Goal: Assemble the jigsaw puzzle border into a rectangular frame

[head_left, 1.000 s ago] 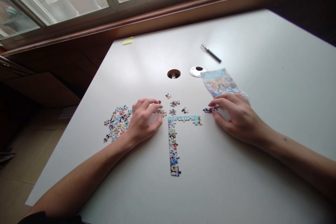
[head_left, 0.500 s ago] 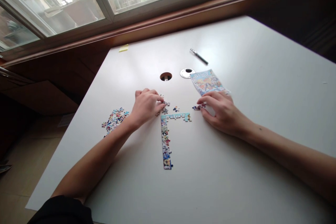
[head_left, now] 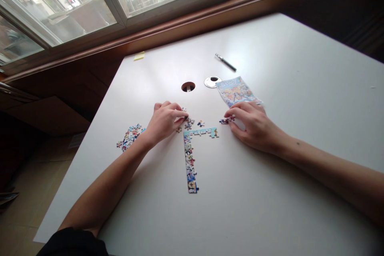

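Observation:
My left hand (head_left: 166, 122) is closed in a pinch at a small cluster of jigsaw pieces (head_left: 189, 123), with a jigsaw piece partly hidden between thumb and forefinger. On the right, my right hand (head_left: 250, 124) curls its thumb and fingers round a few joined jigsaw pieces (head_left: 223, 121) resting on the table. Between the hands lies a loose jigsaw piece (head_left: 201, 123). Just below it, a joined puzzle border (head_left: 190, 164) forms a corner, with a light blue top strip and a long colourful left side.
A larger heap of jigsaw pieces (head_left: 129, 138) lies left, partly behind my left forearm. Beyond my right hand is a picture sheet (head_left: 237, 91). Farther back are a pen (head_left: 225, 63), a round cable hole (head_left: 188, 87), its metal cover (head_left: 211, 82) and a yellow sticky note (head_left: 139, 56).
The view has shifted slightly. My left fingers have moved a little at the small cluster, showing more of its pieces. My right hand stays at the joined pieces.

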Tool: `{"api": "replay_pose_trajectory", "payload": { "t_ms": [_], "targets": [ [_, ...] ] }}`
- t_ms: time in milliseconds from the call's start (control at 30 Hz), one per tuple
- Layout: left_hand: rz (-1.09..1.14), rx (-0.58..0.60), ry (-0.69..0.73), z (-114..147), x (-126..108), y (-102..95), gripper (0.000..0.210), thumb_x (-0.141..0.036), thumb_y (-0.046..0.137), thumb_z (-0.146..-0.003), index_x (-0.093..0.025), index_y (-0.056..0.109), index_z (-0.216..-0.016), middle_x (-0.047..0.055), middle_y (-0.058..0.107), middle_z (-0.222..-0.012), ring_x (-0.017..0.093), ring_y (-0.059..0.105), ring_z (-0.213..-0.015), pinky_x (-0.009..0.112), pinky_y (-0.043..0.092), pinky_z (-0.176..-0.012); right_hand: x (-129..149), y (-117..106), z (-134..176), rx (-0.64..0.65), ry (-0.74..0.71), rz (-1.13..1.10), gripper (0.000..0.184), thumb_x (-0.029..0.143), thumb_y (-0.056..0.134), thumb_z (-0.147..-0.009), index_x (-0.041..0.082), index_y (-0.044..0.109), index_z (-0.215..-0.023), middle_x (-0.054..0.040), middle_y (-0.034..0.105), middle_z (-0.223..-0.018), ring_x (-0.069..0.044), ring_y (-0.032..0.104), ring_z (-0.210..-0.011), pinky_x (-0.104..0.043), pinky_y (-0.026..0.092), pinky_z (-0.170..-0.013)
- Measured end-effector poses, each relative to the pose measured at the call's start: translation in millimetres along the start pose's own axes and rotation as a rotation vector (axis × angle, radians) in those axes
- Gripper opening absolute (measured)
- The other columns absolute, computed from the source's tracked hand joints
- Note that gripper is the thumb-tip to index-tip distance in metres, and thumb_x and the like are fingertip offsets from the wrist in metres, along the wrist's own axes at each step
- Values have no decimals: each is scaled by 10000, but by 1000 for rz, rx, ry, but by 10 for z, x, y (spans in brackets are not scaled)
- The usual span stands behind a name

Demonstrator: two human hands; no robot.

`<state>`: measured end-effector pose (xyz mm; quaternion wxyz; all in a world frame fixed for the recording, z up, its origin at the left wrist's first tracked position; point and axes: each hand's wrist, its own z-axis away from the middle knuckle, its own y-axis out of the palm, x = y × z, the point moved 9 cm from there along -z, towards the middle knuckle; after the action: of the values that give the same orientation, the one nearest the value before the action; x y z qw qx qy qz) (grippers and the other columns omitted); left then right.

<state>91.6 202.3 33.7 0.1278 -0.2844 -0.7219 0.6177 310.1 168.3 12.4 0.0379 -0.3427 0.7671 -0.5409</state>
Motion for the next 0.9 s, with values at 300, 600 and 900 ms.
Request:
{"api": "replay_pose_trajectory", "payload": {
  "t_ms": [300, 600, 900],
  "targets": [
    [-25, 10, 33, 5, 27, -77, 123, -289, 671, -917, -337, 771, -970, -7, 732, -1041, 227, 581, -988, 414, 279, -871, 1, 2, 2, -1, -3, 4, 170, 185, 542, -898, 222, 645, -1027, -95, 674, -1105, -303, 605, -1065, -486, 427, -952],
    [-2, 47, 74, -2, 41, -20, 151, -319, 620, -966, -326, 768, -999, 1, 746, -1034, 210, 578, -965, 401, 256, -856, 8, 0, 5, -23, -17, 2, 148, 187, 553, -899, 216, 647, -1011, -89, 669, -1093, -299, 602, -1052, -486, 429, -958],
    [68, 53, 21, -23, 83, 16, 118, -254, 654, -912, -272, 764, -872, -9, 744, -942, 190, 614, -930, 401, 267, -890, 12, -7, 4, -29, -33, 6, 159, 179, 558, -890, 206, 653, -1015, -90, 669, -1086, -294, 602, -1039, -482, 425, -956]
  ]
}}
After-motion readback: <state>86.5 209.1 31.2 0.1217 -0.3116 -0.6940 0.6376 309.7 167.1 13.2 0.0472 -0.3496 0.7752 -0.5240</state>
